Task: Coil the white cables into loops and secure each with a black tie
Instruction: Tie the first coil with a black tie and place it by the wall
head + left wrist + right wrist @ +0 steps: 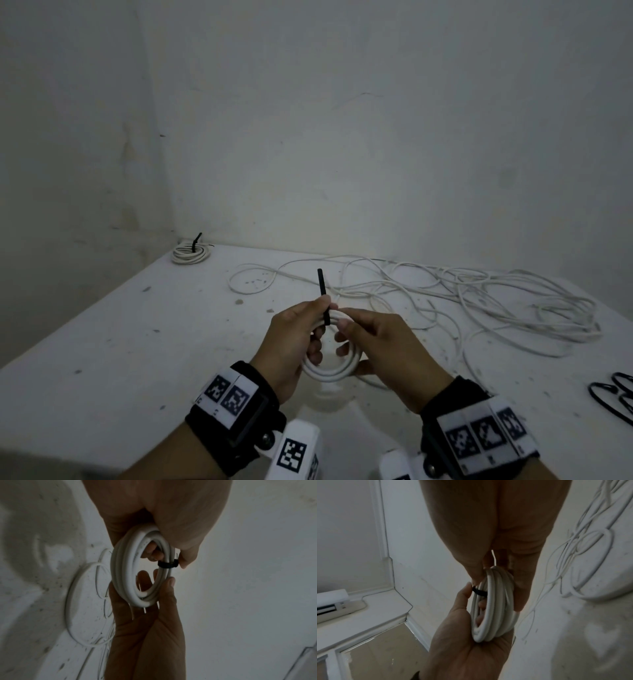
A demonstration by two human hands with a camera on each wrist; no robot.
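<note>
We grip the coiled white cable point(330, 371) with both hands point(296, 342) point(383, 346), left fingers pinching the black tie point(323, 296); no legible writing shows.

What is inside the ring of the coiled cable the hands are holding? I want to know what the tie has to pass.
Fingertips of both hands poke through the coil; the black tie wraps one side. Where the tie's tail runs behind the left hand is hidden.
</note>
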